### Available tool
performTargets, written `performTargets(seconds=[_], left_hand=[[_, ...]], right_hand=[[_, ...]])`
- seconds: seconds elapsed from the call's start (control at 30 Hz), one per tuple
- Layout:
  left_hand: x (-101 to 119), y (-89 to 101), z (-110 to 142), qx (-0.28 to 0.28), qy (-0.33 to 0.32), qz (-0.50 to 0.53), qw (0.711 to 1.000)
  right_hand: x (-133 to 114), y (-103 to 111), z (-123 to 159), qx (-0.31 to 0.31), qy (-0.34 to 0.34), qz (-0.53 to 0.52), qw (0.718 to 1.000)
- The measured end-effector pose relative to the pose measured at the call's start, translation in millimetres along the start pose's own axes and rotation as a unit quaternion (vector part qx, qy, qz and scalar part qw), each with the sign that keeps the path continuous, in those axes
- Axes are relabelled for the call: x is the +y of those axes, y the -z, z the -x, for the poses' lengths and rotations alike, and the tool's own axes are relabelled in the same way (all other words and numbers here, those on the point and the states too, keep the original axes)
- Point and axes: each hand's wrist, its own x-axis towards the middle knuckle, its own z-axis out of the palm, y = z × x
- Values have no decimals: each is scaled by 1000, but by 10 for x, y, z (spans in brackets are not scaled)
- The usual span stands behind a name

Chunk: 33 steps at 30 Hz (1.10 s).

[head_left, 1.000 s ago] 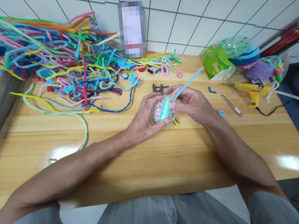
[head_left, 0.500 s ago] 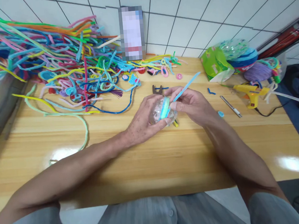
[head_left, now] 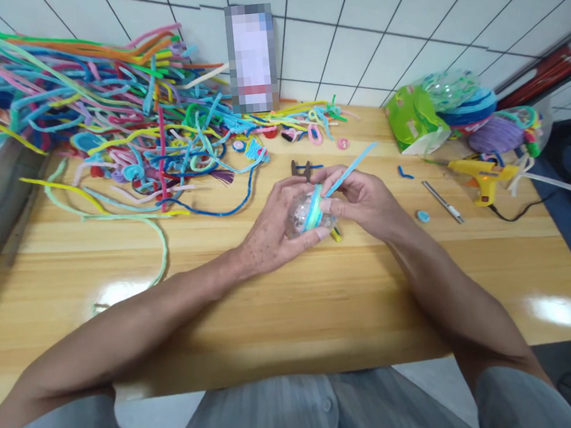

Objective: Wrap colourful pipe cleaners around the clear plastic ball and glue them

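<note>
My left hand [head_left: 279, 224] is wrapped round a clear, rounded plastic piece [head_left: 296, 214], perhaps a bottle bottom. Bands of light green and blue pipe cleaner run across its middle. Between the thumb and fingers of my right hand [head_left: 359, 197] is a light blue pipe cleaner [head_left: 354, 167], its free end pointing up and to the right. My right thumb presses against the bands. Just behind my hands lie dark-handled pliers [head_left: 301, 170], partly covered; a yellow bit shows under the plastic piece.
Tangled pipe cleaners [head_left: 121, 115] cover the table's back left. A phone [head_left: 252, 57] leans against the tiled wall. To the right are a yellow glue gun [head_left: 485, 176], a craft knife [head_left: 443, 201], a small blue disc [head_left: 422, 216] and a green packet [head_left: 414, 119].
My right thumb and fingers have shifted slightly left, onto the bands. The blue pipe cleaner's free end has dropped a little and moved left. My left hand keeps its grip.
</note>
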Motion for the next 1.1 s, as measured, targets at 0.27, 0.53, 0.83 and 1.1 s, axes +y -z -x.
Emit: performTargets(seconds=[0.27, 0.53, 0.83, 1.1], left_hand=[[22, -5, 8, 13, 15, 28, 999], [-18, 26, -38, 0, 18, 24, 1000], [-9, 19, -16, -2, 21, 31, 999], [66, -10, -3, 8, 48, 40, 998]], right_hand=[[-9, 13, 15, 17, -43, -29, 999], [23, -58, -16, 71, -46, -71, 994], [45, -52, -23, 62, -68, -69, 993], [-6, -65, 24, 22, -80, -74, 994]])
